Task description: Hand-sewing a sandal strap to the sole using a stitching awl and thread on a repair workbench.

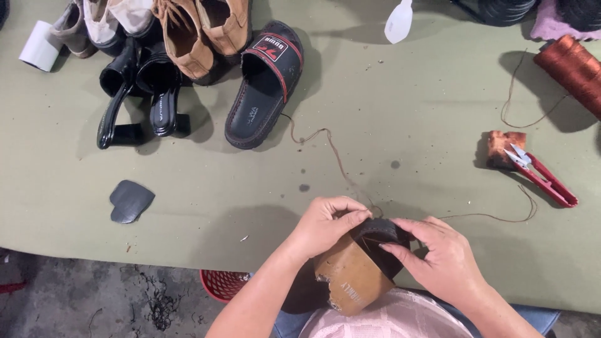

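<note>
The shoe point(354, 275) sits at 6 o'clock, over the near edge of the worktop point(407, 125), sole up: a tan, worn bottom with a chipped corner and a dark rubber heel end at its top. A thin brown thread point(332, 153) runs from that heel toward 12 o'clock. The left hand point(325, 225) is closed, fingers pinched on the heel edge where the thread meets it. The right hand point(438, 256) is half curled, fingertips pressed against the heel's dark side. At 3 o'clock lie red-handled snips point(541, 175) and, farther up, a spool point(573, 69) of brown thread. At 9 o'clock lies a dark heel-shaped patch point(129, 200). At 11 o'clock is a pile of 5 or more shoes, including a black slide sandal point(263, 84).
</note>
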